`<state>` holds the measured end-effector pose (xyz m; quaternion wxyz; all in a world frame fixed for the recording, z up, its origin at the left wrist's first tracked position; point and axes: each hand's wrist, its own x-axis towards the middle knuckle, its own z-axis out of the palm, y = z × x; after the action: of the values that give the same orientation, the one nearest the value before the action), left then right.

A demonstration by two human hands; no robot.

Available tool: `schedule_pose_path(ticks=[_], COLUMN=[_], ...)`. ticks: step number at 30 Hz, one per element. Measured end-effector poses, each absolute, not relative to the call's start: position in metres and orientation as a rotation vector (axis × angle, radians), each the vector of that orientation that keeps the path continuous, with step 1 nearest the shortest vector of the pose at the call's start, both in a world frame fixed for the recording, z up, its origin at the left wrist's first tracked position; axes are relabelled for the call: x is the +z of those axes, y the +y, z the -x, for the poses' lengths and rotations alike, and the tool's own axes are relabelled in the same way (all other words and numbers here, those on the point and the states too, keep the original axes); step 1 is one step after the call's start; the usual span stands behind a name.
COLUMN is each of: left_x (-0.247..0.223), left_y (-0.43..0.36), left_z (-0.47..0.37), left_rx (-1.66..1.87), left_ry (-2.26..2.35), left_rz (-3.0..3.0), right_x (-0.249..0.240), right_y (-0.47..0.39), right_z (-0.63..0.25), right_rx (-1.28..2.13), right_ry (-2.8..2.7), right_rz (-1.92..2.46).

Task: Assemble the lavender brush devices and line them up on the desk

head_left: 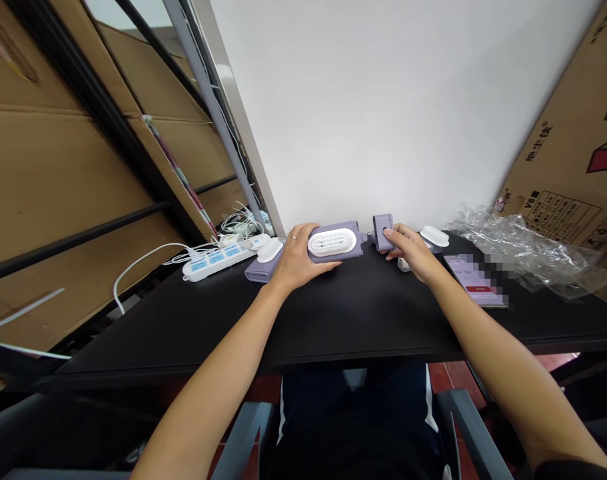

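My left hand (299, 257) is closed around a purple device body (352, 248), whose white oval pad (332, 242) with rows of small bumps faces me. In my right hand (408, 248) is a smaller purple end piece (383, 231), gripped between thumb and fingers. A narrow gap separates the two purple pieces, and something thin shows between them. Beside my left hand, a purple piece with a white oval top (270, 251) lies on the table. Just past my right hand rests another white oval piece (434, 235). A small white part (404, 265) sits below my right hand.
A power strip (218, 259) with tangled white cables lies on the black table (348, 313) at left. Toward the right are a phone (476, 280) and crumpled clear plastic (528, 250). A large cardboard box (558, 167) leans at the right, against the white wall (383, 100).
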<state>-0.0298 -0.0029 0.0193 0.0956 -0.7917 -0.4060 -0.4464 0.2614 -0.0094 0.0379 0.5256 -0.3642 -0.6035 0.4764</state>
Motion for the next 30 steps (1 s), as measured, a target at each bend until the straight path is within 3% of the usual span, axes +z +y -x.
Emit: schedule_pose_path(ticks=[13,22,30], left_x=[0.023,0.03,0.02], left_y=[0.0,0.001,-0.011], left_z=[0.039,0.05,0.022], left_rx=[-1.292,-1.354,-0.676], left_ry=[-1.325,-1.455,-1.458], left_rz=[2.306,2.221,2.64], right_x=[0.041,0.048,0.045], right_y=[-0.004,0.004,0.006], right_z=[-0.275,-0.296,-0.293], right_rx=[1.109,0.907,0.894], right_ry=[-1.297,-1.009,-1.022], right_rz=[0.875,0.885,0.966])
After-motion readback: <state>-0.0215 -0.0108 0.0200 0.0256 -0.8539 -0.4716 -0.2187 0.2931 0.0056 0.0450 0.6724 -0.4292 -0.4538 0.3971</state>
